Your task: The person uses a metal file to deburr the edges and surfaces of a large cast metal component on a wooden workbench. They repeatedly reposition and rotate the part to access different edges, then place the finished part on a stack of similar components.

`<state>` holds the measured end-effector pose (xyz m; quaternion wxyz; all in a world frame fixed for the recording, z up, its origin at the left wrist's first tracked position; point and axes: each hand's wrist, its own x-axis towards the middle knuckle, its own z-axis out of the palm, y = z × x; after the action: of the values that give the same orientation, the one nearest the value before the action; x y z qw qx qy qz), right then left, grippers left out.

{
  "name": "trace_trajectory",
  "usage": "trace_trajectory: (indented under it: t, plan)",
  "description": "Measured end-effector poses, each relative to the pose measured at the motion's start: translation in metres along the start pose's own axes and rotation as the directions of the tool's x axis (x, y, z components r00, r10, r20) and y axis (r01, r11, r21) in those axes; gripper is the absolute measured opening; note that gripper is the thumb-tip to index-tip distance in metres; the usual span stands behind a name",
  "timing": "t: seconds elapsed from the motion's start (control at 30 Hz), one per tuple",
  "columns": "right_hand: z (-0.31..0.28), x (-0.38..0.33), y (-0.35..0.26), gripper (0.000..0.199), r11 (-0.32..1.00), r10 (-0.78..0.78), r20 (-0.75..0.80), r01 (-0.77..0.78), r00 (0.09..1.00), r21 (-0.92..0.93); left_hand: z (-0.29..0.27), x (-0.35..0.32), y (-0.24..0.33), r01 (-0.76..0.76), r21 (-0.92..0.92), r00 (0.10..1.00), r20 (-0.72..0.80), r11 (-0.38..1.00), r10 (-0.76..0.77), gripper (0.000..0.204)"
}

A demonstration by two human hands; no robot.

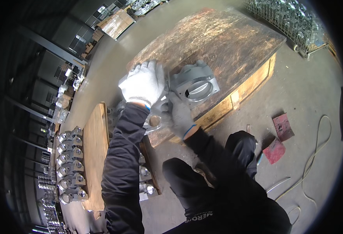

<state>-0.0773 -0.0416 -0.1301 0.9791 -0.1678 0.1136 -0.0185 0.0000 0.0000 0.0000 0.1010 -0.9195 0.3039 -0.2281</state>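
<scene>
My left hand (pixel 143 84), in a white work glove, lies over the far part of a grey metal casting (pixel 154 121), its fingers bent round it. A round hole shows in the casting's near end; the rest is largely covered by my hands. My right hand (pixel 180 113), in a grey-looking glove, is closed against the casting's right side and slightly blurred. A thin, rod-like thing (pixel 169 82) rises from its fingertips, too small to name. Just right of both hands, a second grey casting (pixel 210 80) with a large round bore sits on the wooden worktable (pixel 234 39).
Rows of similar castings (pixel 72 165) stand at the left beside a wooden board (pixel 95 156). A wire cage (pixel 296 25) of metal parts is at the far right. Red pads (pixel 274 151) and a pale hose (pixel 310 163) lie on the floor at the right.
</scene>
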Motion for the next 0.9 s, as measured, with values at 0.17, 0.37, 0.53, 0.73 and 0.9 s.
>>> trace_trajectory:
  t: [0.17, 0.37, 0.53, 0.73, 0.9]
  plan:
    - [-0.040, -0.026, -0.035, 0.020, 0.979, 0.154, 0.163, -0.128, 0.975, -0.159, 0.004, 0.007, 0.000, -0.103, -0.013, 0.995, 0.009, 0.995, 0.103, 0.039]
    - [-0.033, 0.014, -0.083, 0.027, 0.877, 0.246, 0.189, -0.135, 0.951, -0.460, -0.010, 0.003, -0.014, -0.220, -0.355, 0.974, -0.020, 0.909, 0.227, 0.036]
    - [-0.041, 0.009, -0.099, 0.029, 0.792, 0.226, 0.157, -0.087, 0.961, -0.604, 0.003, -0.002, -0.065, -0.242, -0.148, 0.883, -0.443, 0.959, 0.155, 0.034]
    - [-0.031, 0.041, -0.120, 0.053, 0.871, 0.224, 0.350, -0.026, 0.910, -0.491, 0.039, -0.001, -0.070, -0.114, -0.504, 0.849, -0.497, 0.856, -0.180, 0.038]
    - [-0.011, 0.059, -0.148, 0.050, 0.285, 0.091, 0.603, 0.559, 0.793, -0.779, 0.038, -0.001, -0.067, -0.092, -0.363, 0.788, -0.596, 0.927, -0.156, 0.039]
